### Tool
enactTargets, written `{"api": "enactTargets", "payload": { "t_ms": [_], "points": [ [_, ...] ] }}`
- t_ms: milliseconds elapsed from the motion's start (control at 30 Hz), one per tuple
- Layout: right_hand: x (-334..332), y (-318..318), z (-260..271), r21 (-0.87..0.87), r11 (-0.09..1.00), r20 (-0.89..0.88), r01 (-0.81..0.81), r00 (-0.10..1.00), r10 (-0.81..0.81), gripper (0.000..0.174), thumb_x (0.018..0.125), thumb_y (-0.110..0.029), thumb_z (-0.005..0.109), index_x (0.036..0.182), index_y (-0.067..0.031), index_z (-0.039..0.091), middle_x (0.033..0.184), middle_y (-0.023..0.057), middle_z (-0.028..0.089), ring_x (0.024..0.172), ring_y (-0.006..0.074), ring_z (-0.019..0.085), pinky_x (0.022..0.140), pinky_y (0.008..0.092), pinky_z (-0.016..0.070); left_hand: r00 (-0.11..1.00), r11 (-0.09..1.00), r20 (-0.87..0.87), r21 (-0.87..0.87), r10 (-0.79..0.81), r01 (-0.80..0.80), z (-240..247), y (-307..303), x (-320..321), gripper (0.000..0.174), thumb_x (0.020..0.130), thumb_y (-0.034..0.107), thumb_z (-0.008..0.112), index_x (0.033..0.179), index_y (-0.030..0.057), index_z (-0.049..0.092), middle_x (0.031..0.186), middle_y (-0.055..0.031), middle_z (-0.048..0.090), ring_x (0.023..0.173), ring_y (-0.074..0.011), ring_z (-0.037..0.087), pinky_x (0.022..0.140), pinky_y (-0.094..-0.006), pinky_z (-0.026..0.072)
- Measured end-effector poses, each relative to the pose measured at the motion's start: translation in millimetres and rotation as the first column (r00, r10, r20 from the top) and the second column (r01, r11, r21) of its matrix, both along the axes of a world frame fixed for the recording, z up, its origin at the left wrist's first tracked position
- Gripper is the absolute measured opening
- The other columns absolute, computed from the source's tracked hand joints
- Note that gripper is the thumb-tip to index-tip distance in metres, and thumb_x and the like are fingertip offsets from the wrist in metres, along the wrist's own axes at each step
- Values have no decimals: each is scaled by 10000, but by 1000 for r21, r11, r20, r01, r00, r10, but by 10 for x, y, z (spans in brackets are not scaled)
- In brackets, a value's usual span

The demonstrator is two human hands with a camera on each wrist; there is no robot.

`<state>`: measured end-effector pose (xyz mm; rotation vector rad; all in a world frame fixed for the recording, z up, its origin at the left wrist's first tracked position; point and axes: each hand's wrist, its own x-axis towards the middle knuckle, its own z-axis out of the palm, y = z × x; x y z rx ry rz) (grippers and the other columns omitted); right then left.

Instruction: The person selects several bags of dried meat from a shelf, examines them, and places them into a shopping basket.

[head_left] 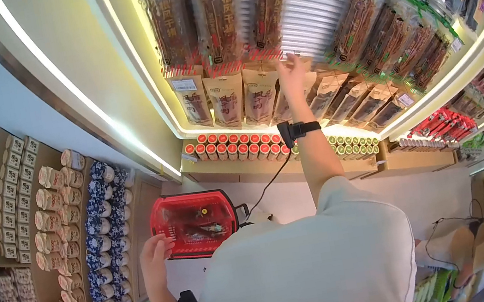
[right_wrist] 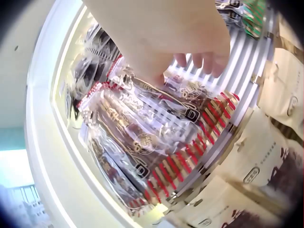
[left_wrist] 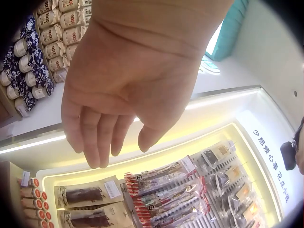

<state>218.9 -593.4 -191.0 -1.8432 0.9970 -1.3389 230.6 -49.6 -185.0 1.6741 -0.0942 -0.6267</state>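
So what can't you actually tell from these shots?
Right hand: blurred in the head view; in the right wrist view the palm hides most of the fingers, so any grip on the packs is unclear.
Basket contents: too small, head view.
Pack print: blurred, right wrist view.

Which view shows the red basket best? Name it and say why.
The head view: the basket is whole there, beside the left hand, with goods inside. The left wrist view shows that hand in front of jars; the right wrist view shows hanging packets. Neither shows the basket.
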Motion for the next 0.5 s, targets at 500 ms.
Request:
{"api": "enactTargets", "payload": {
  "t_ms": [500],
  "points": [
    [621,-924,226,-104,944,360,-314,873,330,278,925,-244,548,993,15,624,860,47,629,819,119,554,764,267,440,994,997,-88,-45,-61,57,-10,-821,-203,225,928,142,504,1087,-1,576,969,-106,652,877,-165,628,757,-262,492]
  ]
}}
